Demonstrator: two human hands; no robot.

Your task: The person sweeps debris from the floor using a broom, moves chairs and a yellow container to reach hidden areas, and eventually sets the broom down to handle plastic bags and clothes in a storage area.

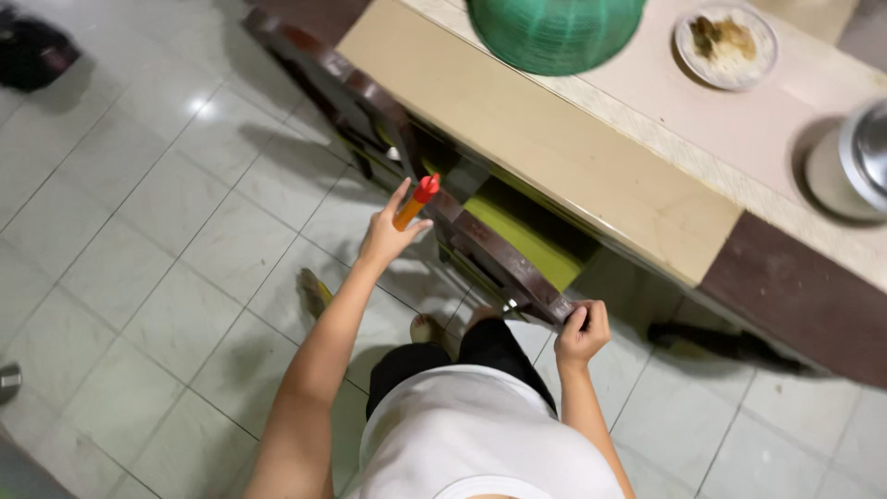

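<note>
My left hand holds a small orange bottle with a red cap, raised just in front of an open dark-brown cupboard door under the counter. My right hand grips the lower corner of another dark-brown door, which stands swung out from the cabinet. Behind that door the cabinet's inside shows a yellow-green surface. My white top and dark shorts fill the bottom of the view.
A beige counter runs diagonally above. On it stand a green mesh dome cover, a plate with food scraps and a metal pot. Pale floor tiles spread left. A dark object lies far left.
</note>
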